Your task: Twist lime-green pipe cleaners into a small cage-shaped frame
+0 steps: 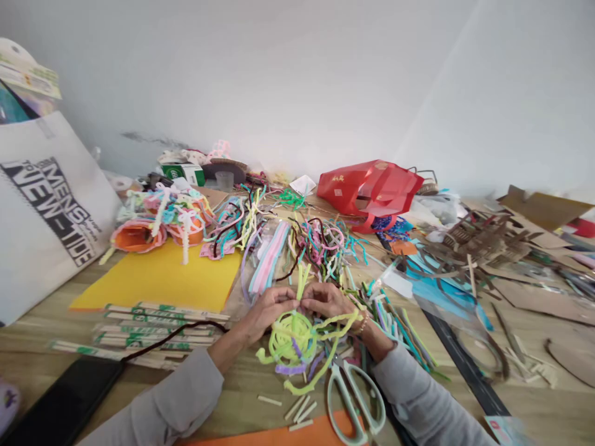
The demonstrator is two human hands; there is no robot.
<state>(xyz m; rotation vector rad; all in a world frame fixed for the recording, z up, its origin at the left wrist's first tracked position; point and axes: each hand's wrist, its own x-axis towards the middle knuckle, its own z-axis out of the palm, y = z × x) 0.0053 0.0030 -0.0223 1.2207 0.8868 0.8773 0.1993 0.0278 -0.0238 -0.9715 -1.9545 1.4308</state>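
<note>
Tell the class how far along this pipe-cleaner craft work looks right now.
Done: pipe-cleaner bundles with orange pieces look finished on the yellow card. In hand: the left hand and right hand pinch together above a lime-green pipe-cleaner coil, its loose ends trailing. Left: a heap of loose multicoloured pipe cleaners lies unworked beyond the hands.

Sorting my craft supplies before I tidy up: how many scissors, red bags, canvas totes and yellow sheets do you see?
Scissors: 1
Red bags: 1
Canvas totes: 1
Yellow sheets: 1
Total: 4
</note>
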